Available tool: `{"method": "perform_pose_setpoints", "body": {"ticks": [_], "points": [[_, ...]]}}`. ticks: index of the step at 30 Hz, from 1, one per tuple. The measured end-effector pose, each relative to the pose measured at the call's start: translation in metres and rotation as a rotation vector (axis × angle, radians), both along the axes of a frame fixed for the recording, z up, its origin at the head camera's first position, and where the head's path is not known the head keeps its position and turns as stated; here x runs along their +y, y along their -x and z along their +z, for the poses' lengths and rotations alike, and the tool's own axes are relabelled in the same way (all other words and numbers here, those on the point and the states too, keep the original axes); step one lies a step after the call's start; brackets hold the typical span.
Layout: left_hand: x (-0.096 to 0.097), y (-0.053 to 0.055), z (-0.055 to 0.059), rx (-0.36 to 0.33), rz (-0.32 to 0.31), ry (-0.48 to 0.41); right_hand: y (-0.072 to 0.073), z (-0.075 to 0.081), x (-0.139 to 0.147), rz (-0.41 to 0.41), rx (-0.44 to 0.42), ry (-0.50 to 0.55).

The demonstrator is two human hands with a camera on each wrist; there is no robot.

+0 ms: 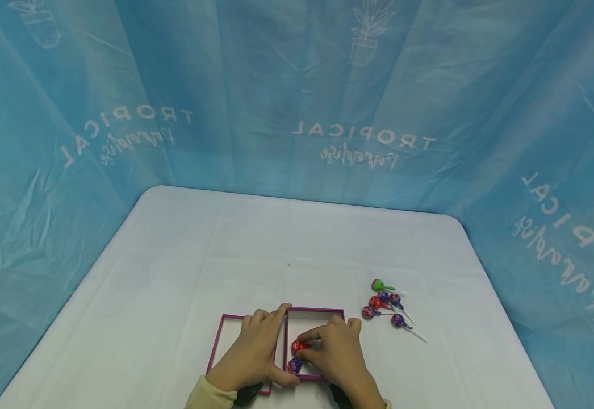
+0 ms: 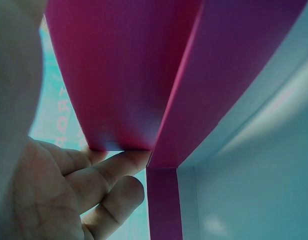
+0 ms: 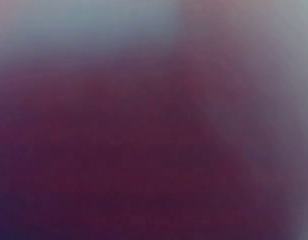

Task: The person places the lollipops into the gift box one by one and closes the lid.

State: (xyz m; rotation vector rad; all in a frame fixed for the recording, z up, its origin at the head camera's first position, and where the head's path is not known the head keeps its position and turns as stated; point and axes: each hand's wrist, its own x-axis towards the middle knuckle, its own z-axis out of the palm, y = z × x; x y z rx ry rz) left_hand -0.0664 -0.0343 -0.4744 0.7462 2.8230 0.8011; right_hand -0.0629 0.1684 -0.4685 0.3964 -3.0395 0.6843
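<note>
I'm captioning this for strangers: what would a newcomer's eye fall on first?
Probably the blue curtain behind the white table, with its mirrored TROPICAL lettering. Next, low in the middle of the head view, the right grip pinching a red-wrapped candy over a magenta-edged box. Then the bright lollipops clustered right of that box.

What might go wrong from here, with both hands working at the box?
The right hand pinches a red lollipop close beside the purple lollipop, so it might knock that one askew. The left hand holds the box at its left side; if that hold slips, the box could slide. The right wrist view is a blur, so a fumble might go unseen there.
</note>
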Motion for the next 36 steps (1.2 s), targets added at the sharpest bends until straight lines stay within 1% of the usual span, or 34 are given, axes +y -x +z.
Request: {"method": "perform_pose_setpoints", "body": {"ticks": [6,13,18,22,26,30,33,36], "points": [[-0.001,0.001,0.001,-0.008,0.003,-0.004,0.003,0.002,-0.001,0.002,-0.023,-0.006],[-0.001,0.003,-0.001,0.023,0.015,0.002,0.005,0.004,-0.002,0.001,-0.024,0.011],[-0.002,0.002,-0.001,0.001,0.01,-0.022,0.003,0.002,-0.001,-0.008,-0.059,0.035],[-0.002,0.002,-0.002,-0.026,0.005,-0.016,0.001,0.004,0.0,-0.008,-0.087,0.054],[-0.001,0.002,-0.001,-0.04,-0.002,-0.015,-0.001,0.007,0.003,-0.027,-0.104,0.099],[0.0,0.0,-0.001,-0.032,-0.007,-0.013,-0.003,0.008,0.006,-0.047,-0.079,0.15],[0.0,0.0,-0.002,-0.02,-0.006,-0.01,-0.002,0.007,0.007,-0.053,-0.044,0.183],[0.0,0.001,-0.003,-0.003,-0.002,-0.008,-0.001,0.008,0.009,-0.071,-0.002,0.238]]}}
